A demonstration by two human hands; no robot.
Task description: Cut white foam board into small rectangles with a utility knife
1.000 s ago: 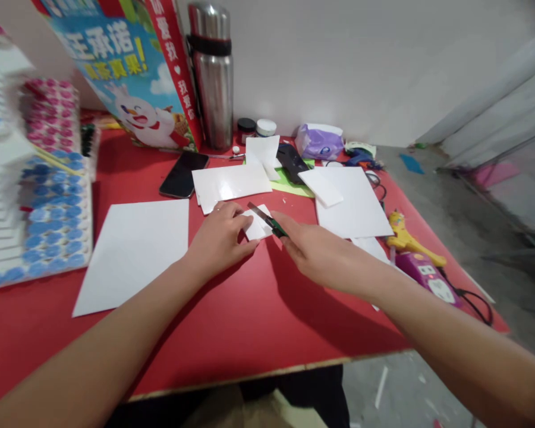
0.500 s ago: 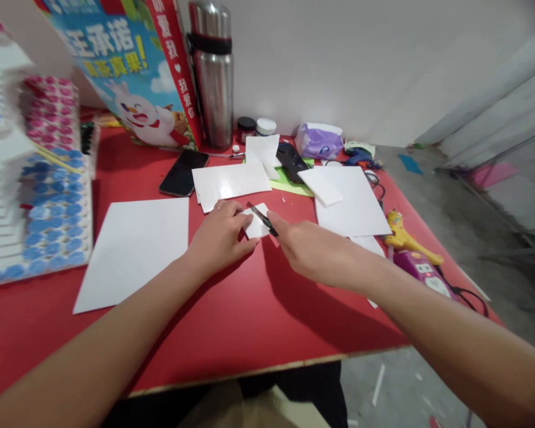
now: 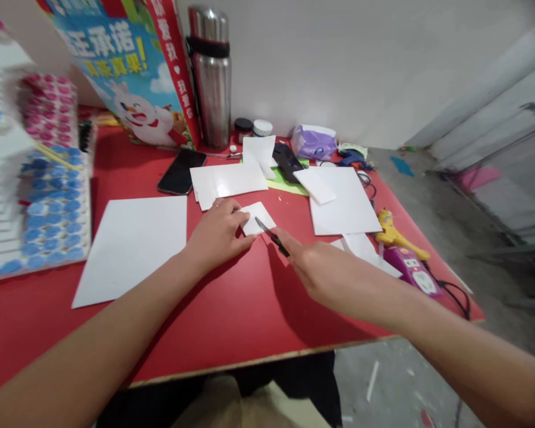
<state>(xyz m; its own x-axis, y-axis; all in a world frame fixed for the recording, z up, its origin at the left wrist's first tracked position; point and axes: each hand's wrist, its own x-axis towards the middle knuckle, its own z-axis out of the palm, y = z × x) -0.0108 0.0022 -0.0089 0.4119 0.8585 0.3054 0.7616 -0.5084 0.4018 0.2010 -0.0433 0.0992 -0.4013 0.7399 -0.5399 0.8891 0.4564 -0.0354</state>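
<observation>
A small square of white board (image 3: 258, 215) lies on the red table (image 3: 232, 321), close to its middle. My left hand (image 3: 222, 229) bears on the square's left side, with the thumb and fingertips at its edges. In my right hand (image 3: 314, 258) is a utility knife (image 3: 274, 238) with a dark handle. Its thin blade points up and left, and the tip is over the white square; whether it touches the surface I cannot tell. My right fingers wrap the handle and hide part of it.
White sheets lie left (image 3: 134, 249) and right (image 3: 345, 208). Behind are glossy white pieces (image 3: 229, 181), a phone (image 3: 182, 171), a steel flask (image 3: 214, 89) and a purple tissue pack (image 3: 314, 142). A yellow glue gun (image 3: 396, 233) lies at the right edge; blue-topped pieces (image 3: 49, 226) stand left.
The knife has come toward me and to the right, off the middle of the white square, showing more of it. My left hand stays at the square. The view has shifted slightly.
</observation>
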